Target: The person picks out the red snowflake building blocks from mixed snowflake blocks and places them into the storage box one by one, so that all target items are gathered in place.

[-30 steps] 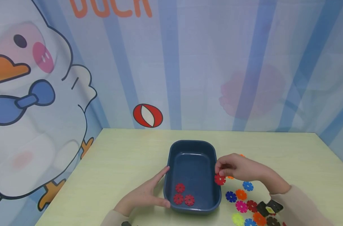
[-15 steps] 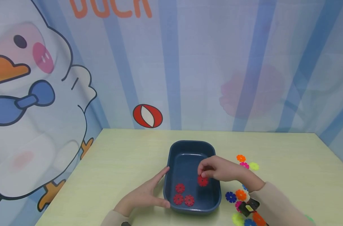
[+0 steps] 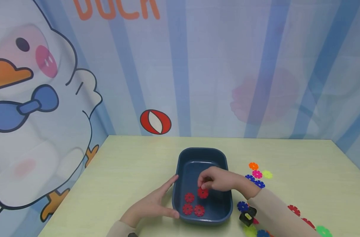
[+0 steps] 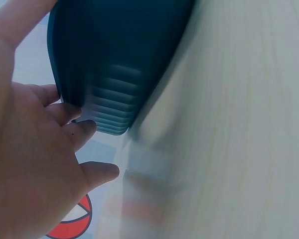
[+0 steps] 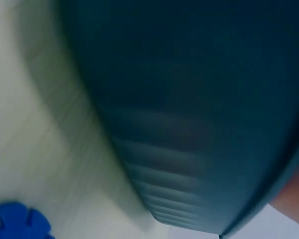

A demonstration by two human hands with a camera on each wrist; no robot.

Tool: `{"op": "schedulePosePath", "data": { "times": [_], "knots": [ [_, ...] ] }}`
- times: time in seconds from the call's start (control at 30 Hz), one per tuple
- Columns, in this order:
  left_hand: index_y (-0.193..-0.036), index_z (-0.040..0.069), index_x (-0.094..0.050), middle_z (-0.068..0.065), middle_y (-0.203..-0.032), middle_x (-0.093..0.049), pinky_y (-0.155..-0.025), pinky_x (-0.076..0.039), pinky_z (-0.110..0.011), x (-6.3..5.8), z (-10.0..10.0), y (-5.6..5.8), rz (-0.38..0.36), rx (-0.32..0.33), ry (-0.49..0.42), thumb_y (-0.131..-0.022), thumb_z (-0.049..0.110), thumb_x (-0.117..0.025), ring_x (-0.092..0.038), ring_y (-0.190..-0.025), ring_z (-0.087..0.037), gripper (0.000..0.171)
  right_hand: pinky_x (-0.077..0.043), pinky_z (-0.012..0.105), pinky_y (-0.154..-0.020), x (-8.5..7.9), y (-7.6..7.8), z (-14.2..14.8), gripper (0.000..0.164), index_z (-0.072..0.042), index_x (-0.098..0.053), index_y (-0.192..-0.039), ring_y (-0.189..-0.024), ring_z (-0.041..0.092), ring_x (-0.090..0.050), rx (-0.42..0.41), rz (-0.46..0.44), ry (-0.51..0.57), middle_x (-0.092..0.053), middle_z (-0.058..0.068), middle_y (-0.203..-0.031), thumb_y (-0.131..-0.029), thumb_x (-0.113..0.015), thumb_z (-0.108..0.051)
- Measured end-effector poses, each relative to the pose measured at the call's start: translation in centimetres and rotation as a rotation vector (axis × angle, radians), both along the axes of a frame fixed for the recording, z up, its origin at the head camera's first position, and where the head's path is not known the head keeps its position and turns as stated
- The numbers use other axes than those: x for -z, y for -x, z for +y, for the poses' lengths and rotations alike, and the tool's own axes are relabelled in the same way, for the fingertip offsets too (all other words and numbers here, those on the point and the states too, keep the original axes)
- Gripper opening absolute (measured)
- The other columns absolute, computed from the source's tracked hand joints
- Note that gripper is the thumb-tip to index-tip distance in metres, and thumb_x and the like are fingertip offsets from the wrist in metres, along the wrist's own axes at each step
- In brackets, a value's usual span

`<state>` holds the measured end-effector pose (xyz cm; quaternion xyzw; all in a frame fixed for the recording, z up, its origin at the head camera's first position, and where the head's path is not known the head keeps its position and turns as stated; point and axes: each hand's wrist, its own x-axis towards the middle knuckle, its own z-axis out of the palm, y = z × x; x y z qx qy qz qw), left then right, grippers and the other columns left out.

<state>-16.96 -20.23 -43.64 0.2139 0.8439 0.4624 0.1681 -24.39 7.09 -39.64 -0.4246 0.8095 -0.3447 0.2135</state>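
Observation:
A dark blue rectangular tub (image 3: 215, 210) stands on the table, with several red flower-shaped discs (image 3: 199, 210) lying at its near left inside. My right hand (image 3: 219, 178) reaches over the tub's right rim and pinches another red snowflake disc (image 3: 202, 193) between thumb and fingers, above the tub floor. In the right wrist view the tub's outer wall (image 5: 164, 124) hides most of that hand. My left hand (image 3: 151, 205) rests against the tub's left side with fingers spread. The left wrist view has its fingertips (image 4: 82, 130) at the tub's outer wall.
To the right of the tub, more discs lie loose: an orange disc (image 3: 253, 166), a yellow disc (image 3: 267, 174), a dark blue disc (image 3: 243, 206) and a green disc (image 3: 323, 231). My right sleeve covers some of them. A printed curtain (image 3: 209, 65) hangs behind the table (image 3: 132, 158).
My right hand has carried the red disc leftward from the tub's right rim to over its middle, near the other red discs. The left hand has stayed in place.

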Motion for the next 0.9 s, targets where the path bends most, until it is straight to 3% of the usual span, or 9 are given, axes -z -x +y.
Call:
{"op": "schedulePosePath", "data": {
  "times": [0.6,0.9],
  "knots": [
    [-0.156,0.023,-0.012,-0.004,-0.162,-0.013,-0.114,-0.022,-0.058,-0.1,0.1,-0.1,-0.043,-0.010,0.006,-0.075,0.047,-0.080,-0.014,-0.148,-0.031,0.108,-0.047,0.020,-0.062,1.3,0.5,-1.9,0.012,-0.007,-0.067,-0.084,-0.065,0.005,-0.053,0.022,-0.034,-0.113,-0.059,-0.006,-0.073,-0.088,-0.062,0.003],
    [-0.156,0.022,-0.012,-0.003,-0.162,-0.013,-0.115,-0.021,-0.057,-0.2,0.0,-0.1,-0.021,0.001,0.001,-0.075,0.046,-0.080,-0.014,-0.148,-0.029,0.108,-0.047,0.020,-0.061,2.0,0.6,-2.5,0.015,-0.009,-0.066,-0.080,-0.063,0.006,-0.052,0.037,-0.013,-0.169,-0.059,-0.005,-0.071,-0.087,-0.062,0.004]
  ]
}}
